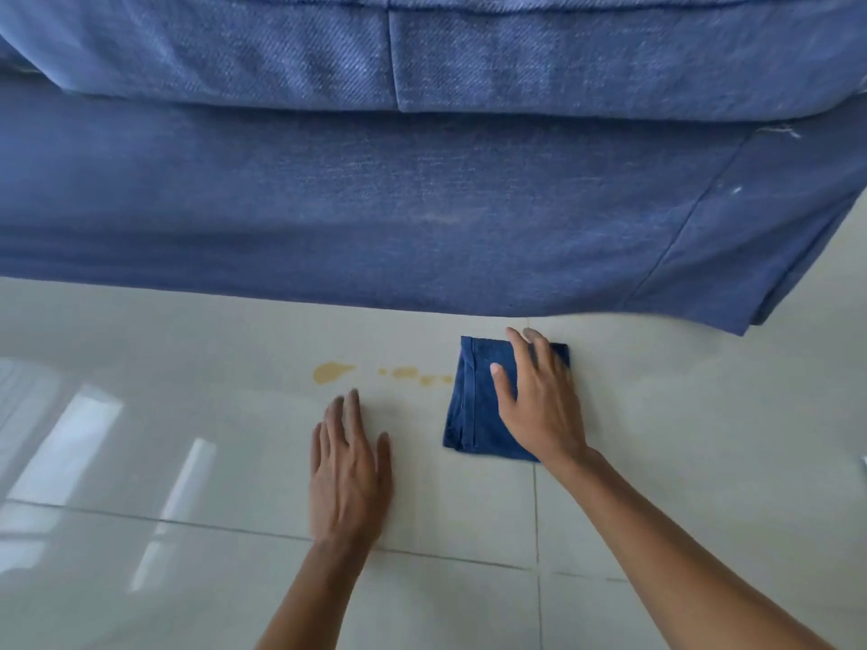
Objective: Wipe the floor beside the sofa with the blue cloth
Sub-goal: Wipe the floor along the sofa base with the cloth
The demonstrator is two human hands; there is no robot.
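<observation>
A folded dark blue cloth point(474, 405) lies flat on the pale tiled floor point(187, 330), just in front of the blue sofa point(422, 204). My right hand point(539, 401) rests palm-down on the cloth's right half with its fingers spread, pressing rather than gripping it. To the left of the cloth, yellowish-brown spill marks point(330, 371) and smaller drops point(413, 373) stain the tile. My left hand point(349, 471) lies flat on the bare floor below the spill, fingers together, holding nothing.
The sofa's fabric skirt hangs to the floor across the whole upper view, its corner at the right point(746, 326). Grout lines point(536, 509) cross the tiles near my arms. Window glare reflects on the left floor point(70, 443).
</observation>
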